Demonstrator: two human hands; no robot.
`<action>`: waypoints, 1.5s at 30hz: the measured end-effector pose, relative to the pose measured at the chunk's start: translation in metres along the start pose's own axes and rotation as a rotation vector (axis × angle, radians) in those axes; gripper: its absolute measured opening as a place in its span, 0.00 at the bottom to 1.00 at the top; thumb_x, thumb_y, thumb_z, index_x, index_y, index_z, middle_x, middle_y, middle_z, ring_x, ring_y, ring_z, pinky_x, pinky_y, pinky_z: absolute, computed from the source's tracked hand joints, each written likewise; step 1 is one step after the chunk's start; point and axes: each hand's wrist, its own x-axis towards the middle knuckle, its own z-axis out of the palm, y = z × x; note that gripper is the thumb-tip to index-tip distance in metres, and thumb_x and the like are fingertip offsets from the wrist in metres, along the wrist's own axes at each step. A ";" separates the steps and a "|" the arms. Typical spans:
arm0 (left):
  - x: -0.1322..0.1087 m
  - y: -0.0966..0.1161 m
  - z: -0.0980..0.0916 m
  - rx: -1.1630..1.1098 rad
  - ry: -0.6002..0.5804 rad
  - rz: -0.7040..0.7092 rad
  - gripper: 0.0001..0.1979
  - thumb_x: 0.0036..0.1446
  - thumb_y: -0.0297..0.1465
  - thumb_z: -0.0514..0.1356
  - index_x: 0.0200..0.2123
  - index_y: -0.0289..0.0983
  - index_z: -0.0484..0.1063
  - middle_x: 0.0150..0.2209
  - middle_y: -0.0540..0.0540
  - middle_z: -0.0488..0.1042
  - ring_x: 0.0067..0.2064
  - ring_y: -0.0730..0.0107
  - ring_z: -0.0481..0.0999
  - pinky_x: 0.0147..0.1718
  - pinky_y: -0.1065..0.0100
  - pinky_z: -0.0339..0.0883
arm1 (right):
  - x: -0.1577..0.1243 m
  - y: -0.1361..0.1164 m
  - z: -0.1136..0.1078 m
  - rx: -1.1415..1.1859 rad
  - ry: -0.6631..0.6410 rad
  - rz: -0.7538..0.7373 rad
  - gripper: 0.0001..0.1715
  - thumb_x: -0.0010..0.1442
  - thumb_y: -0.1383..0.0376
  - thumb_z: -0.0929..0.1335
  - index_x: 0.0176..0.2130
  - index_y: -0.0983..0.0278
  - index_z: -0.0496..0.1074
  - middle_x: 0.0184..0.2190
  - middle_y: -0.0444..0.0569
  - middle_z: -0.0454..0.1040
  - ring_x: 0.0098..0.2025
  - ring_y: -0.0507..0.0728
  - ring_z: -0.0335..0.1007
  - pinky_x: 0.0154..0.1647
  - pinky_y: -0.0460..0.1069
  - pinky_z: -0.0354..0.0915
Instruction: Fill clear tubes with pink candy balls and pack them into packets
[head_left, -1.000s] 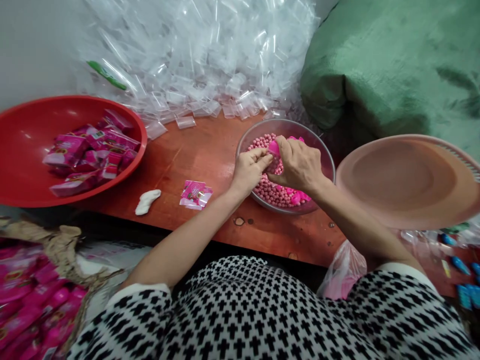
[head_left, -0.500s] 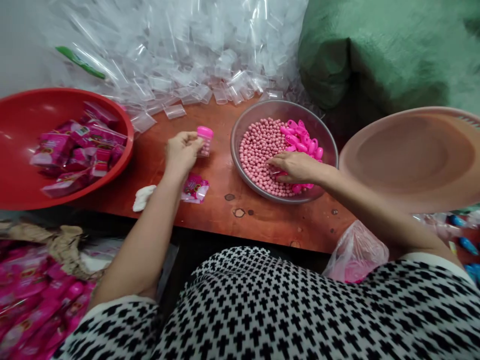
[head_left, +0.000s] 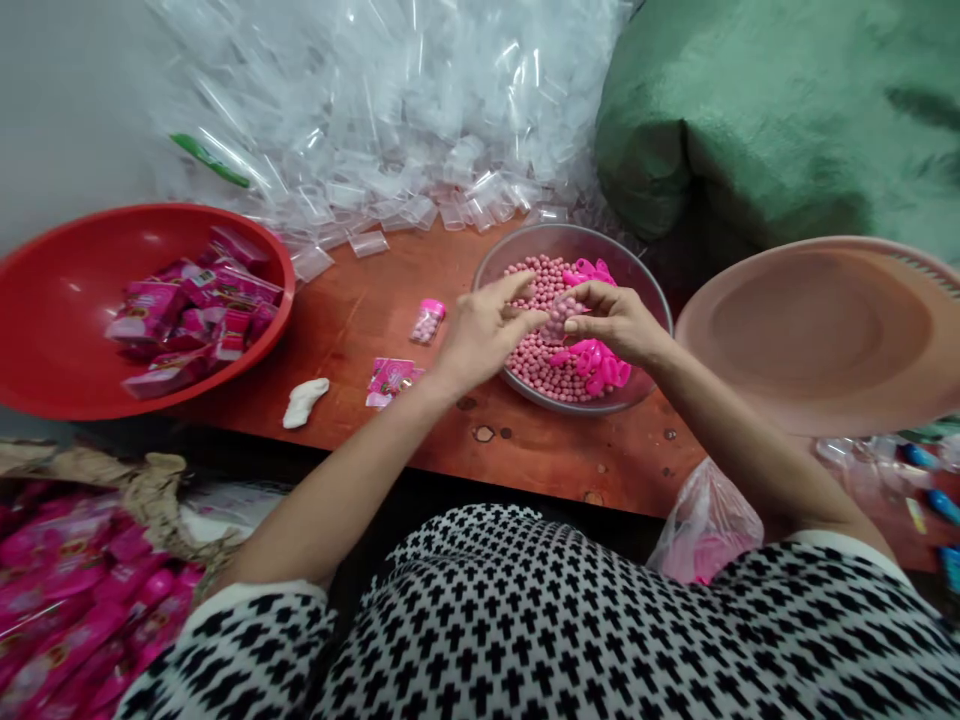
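Note:
Over the grey basin (head_left: 491, 262) my right hand (head_left: 619, 320) pinches a small clear jar (head_left: 556, 322) filled with pink balls. My left hand (head_left: 484, 335) reaches in beside the jar, thumb and fingers apart and nothing between them. Loose pink balls (head_left: 536, 372) cover the basin's left part, and bright pink plastic pieces (head_left: 609, 368) lie at its right. A filled jar with a pink lid (head_left: 427, 322) rests on the table, left of my left hand. Below it lies a pink printed packet (head_left: 391, 380).
A red basin (head_left: 45, 350) holding pink packets stands left. Clear plastic tubes (head_left: 375, 150) are heaped at the back. A green sack (head_left: 750, 120), a brownish basin (head_left: 825, 330) and a plastic bag (head_left: 709, 520) are on the right. A white crumpled piece (head_left: 304, 402) lies near the edge.
My left hand has let go of the pink-lidded jar on the table and moved right to the basin. My right hand has lifted a ball-filled jar from among the balls.

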 end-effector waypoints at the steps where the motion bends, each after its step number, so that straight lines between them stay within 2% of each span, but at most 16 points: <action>1: 0.002 0.002 0.009 -0.071 -0.069 -0.001 0.18 0.57 0.31 0.64 0.51 0.37 0.77 0.48 0.43 0.82 0.45 0.64 0.81 0.48 0.61 0.75 | -0.002 -0.003 0.002 0.016 0.035 -0.017 0.27 0.48 0.54 0.80 0.40 0.63 0.71 0.36 0.46 0.76 0.35 0.53 0.75 0.37 0.52 0.77; 3: 0.006 0.000 0.022 -0.186 -0.157 -0.008 0.14 0.58 0.31 0.62 0.48 0.37 0.79 0.47 0.43 0.82 0.46 0.63 0.81 0.49 0.61 0.75 | -0.007 -0.006 0.004 0.002 0.078 -0.052 0.30 0.45 0.53 0.81 0.42 0.62 0.70 0.36 0.45 0.75 0.34 0.52 0.75 0.33 0.49 0.76; 6: 0.009 -0.009 0.029 -0.262 -0.184 -0.045 0.13 0.58 0.32 0.63 0.45 0.36 0.81 0.45 0.42 0.82 0.46 0.62 0.81 0.49 0.60 0.75 | -0.014 -0.008 -0.001 -0.117 0.066 -0.114 0.32 0.46 0.52 0.80 0.46 0.60 0.70 0.35 0.44 0.75 0.33 0.52 0.74 0.33 0.48 0.74; 11: 0.012 -0.015 0.027 -0.315 -0.231 -0.106 0.16 0.57 0.36 0.65 0.47 0.36 0.81 0.46 0.41 0.82 0.46 0.61 0.81 0.49 0.60 0.75 | -0.018 -0.015 -0.016 -0.455 -0.028 -0.245 0.21 0.57 0.51 0.75 0.43 0.62 0.74 0.33 0.45 0.76 0.34 0.53 0.73 0.35 0.49 0.70; 15: 0.015 -0.017 0.026 -0.203 -0.218 -0.055 0.15 0.57 0.36 0.65 0.47 0.37 0.82 0.49 0.41 0.82 0.49 0.60 0.80 0.51 0.60 0.73 | -0.012 -0.023 -0.019 -0.631 -0.116 -0.245 0.17 0.59 0.56 0.74 0.43 0.63 0.73 0.26 0.42 0.75 0.29 0.52 0.71 0.33 0.48 0.67; 21: 0.013 -0.020 0.030 0.011 -0.099 0.001 0.12 0.58 0.33 0.63 0.44 0.37 0.82 0.46 0.43 0.83 0.49 0.61 0.80 0.53 0.60 0.72 | -0.010 -0.014 -0.023 -0.574 -0.029 -0.141 0.18 0.60 0.52 0.72 0.35 0.64 0.73 0.22 0.43 0.72 0.25 0.52 0.70 0.29 0.49 0.68; 25: 0.013 -0.018 0.032 -0.202 -0.082 -0.114 0.14 0.60 0.34 0.61 0.47 0.36 0.80 0.45 0.43 0.82 0.44 0.62 0.81 0.46 0.60 0.77 | -0.011 -0.009 -0.035 -0.805 0.090 -0.168 0.12 0.63 0.57 0.69 0.38 0.63 0.77 0.31 0.48 0.77 0.35 0.56 0.73 0.40 0.54 0.70; 27: 0.013 -0.017 0.031 -0.331 -0.106 -0.164 0.15 0.59 0.34 0.61 0.47 0.35 0.79 0.44 0.43 0.82 0.42 0.63 0.81 0.43 0.60 0.78 | -0.011 -0.007 -0.038 -0.998 -0.019 -0.198 0.09 0.63 0.62 0.69 0.40 0.63 0.78 0.40 0.52 0.79 0.43 0.60 0.74 0.46 0.56 0.68; 29: 0.014 -0.016 0.030 -0.407 -0.120 -0.188 0.14 0.58 0.34 0.63 0.46 0.35 0.79 0.43 0.42 0.81 0.41 0.64 0.81 0.43 0.60 0.79 | -0.009 -0.003 -0.035 -1.173 -0.220 -0.216 0.10 0.64 0.66 0.67 0.42 0.63 0.79 0.46 0.54 0.79 0.48 0.62 0.72 0.49 0.58 0.66; 31: 0.014 -0.017 0.029 -0.452 -0.128 -0.204 0.13 0.57 0.34 0.64 0.44 0.35 0.78 0.43 0.42 0.80 0.41 0.65 0.81 0.43 0.60 0.79 | -0.007 0.005 -0.029 -1.326 -0.377 -0.210 0.13 0.65 0.69 0.64 0.42 0.64 0.79 0.44 0.55 0.79 0.47 0.62 0.70 0.49 0.58 0.64; 34: 0.015 -0.017 0.028 -0.506 -0.148 -0.242 0.11 0.57 0.32 0.63 0.43 0.35 0.76 0.41 0.43 0.80 0.41 0.66 0.81 0.43 0.61 0.79 | -0.004 0.018 -0.022 -1.462 -0.444 -0.193 0.15 0.67 0.70 0.62 0.40 0.64 0.78 0.38 0.53 0.79 0.43 0.60 0.68 0.46 0.56 0.62; 37: 0.015 -0.014 0.027 -0.546 -0.183 -0.269 0.09 0.59 0.30 0.61 0.43 0.35 0.75 0.40 0.43 0.80 0.40 0.68 0.81 0.44 0.61 0.78 | -0.003 0.025 -0.025 -1.409 -0.350 -0.182 0.13 0.66 0.69 0.62 0.39 0.65 0.77 0.37 0.54 0.78 0.42 0.60 0.67 0.46 0.56 0.62; 39: 0.016 -0.012 0.027 -0.554 -0.195 -0.275 0.08 0.60 0.28 0.60 0.42 0.35 0.75 0.40 0.43 0.80 0.39 0.69 0.81 0.44 0.62 0.78 | -0.004 0.025 -0.031 -1.248 -0.155 -0.155 0.12 0.66 0.66 0.63 0.41 0.65 0.75 0.38 0.55 0.77 0.40 0.60 0.68 0.44 0.56 0.63; 42: 0.016 -0.010 0.027 -0.571 -0.191 -0.291 0.07 0.60 0.26 0.59 0.41 0.35 0.75 0.41 0.43 0.81 0.38 0.72 0.80 0.42 0.64 0.78 | -0.008 0.019 -0.038 -0.778 0.155 -0.111 0.16 0.64 0.60 0.64 0.51 0.62 0.70 0.36 0.49 0.75 0.36 0.57 0.69 0.38 0.53 0.65; 43: 0.016 -0.010 0.027 -0.577 -0.188 -0.301 0.07 0.60 0.26 0.59 0.41 0.35 0.75 0.42 0.42 0.81 0.38 0.72 0.80 0.41 0.64 0.78 | -0.009 0.016 -0.038 -0.603 0.202 -0.102 0.20 0.63 0.58 0.65 0.54 0.61 0.68 0.34 0.46 0.74 0.34 0.55 0.68 0.36 0.51 0.66; 45: 0.016 -0.012 0.027 -0.573 -0.184 -0.316 0.08 0.59 0.26 0.60 0.42 0.35 0.76 0.43 0.42 0.81 0.39 0.71 0.80 0.41 0.64 0.78 | -0.013 0.005 -0.036 -0.350 0.189 -0.090 0.26 0.61 0.57 0.67 0.57 0.59 0.65 0.32 0.43 0.71 0.30 0.53 0.67 0.31 0.50 0.65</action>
